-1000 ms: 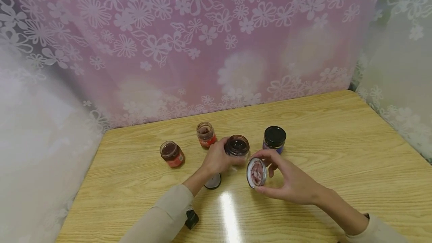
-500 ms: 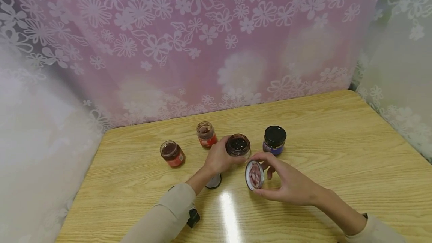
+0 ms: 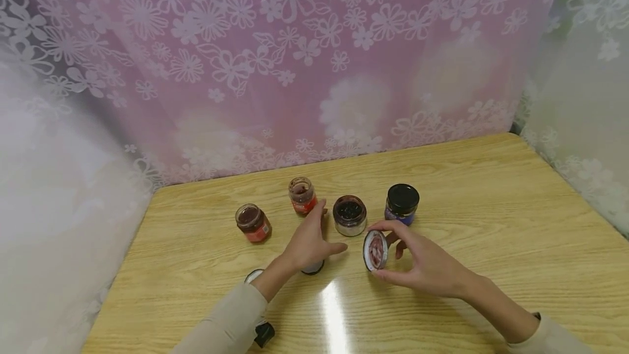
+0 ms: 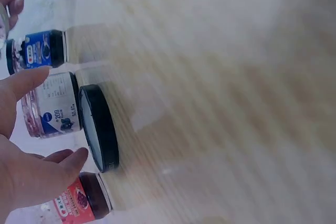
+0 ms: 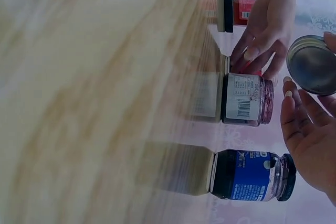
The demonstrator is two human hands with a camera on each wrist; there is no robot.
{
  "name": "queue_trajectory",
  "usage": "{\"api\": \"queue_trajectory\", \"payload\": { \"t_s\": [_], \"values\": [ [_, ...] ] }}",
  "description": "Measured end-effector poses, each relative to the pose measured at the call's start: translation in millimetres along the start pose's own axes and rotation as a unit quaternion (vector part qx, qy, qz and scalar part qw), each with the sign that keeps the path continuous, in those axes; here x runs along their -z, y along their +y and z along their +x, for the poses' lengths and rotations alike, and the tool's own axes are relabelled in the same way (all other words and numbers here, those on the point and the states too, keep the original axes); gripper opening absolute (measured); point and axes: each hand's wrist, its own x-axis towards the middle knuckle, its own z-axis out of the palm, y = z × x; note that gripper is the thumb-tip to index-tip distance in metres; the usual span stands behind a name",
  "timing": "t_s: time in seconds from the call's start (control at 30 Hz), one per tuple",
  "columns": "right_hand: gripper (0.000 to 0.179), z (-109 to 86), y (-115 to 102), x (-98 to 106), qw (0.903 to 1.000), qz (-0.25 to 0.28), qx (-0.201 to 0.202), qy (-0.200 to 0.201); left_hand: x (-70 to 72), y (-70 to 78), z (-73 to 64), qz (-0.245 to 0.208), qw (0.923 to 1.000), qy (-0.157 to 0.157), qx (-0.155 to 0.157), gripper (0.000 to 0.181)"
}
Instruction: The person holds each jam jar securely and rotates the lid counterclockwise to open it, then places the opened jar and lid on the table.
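Note:
My right hand (image 3: 427,264) pinches a jar lid (image 3: 375,251) by its rim, between thumb and fingers. The lid stands on edge, its pale inside smeared with reddish jam. My left hand (image 3: 307,242) is beside the opened jam jar (image 3: 350,216), thumb and fingers spread apart with nothing between them. That jar stands upright, dark jam showing in its mouth; a white and blue label (image 4: 60,106) shows in the left wrist view. Partly beneath the left hand lies another lid (image 3: 313,267).
Behind the right hand stands a capped jar (image 3: 402,204) with a blue label. Two uncapped red-label jars stand left, one nearer (image 3: 253,223), one farther (image 3: 302,195). A further lid (image 3: 253,275) and a black object (image 3: 264,334) lie by the left sleeve.
My left hand has let go of the opened jar and drawn back to the left. The jar stays in place, while the right hand keeps holding the lid almost where it was.

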Motion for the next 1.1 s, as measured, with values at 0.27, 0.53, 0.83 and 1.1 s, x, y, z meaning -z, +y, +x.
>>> {"api": "queue_trajectory", "payload": {
  "t_s": [0.27, 0.53, 0.83, 1.1],
  "values": [
    [0.063, -0.4, 3, 0, 1.0, -0.005, -0.007, -0.001, 8.7, -2.1, -28.2, 0.08, 0.9955, 0.022, -0.046, 0.094],
    [0.066, -0.2, 3, 0, 0.9994, -0.017, -0.028, -0.014, 15.2, -4.6, -47.3, 0.229, 0.9672, -0.004, -0.111, 0.09],
    [0.065, 4.3, 5, 1, 0.9982, -0.024, -0.026, -0.049, 12.6, -12.2, -58.7, 0.363, 0.907, 0.019, -0.213, 0.085],
    [0.064, 8.3, 9, 1, 0.992, -0.038, -0.052, -0.108, 11.5, -18.2, -64.4, 0.394, 0.8854, 0.033, -0.245, 0.081]
  ]
}}
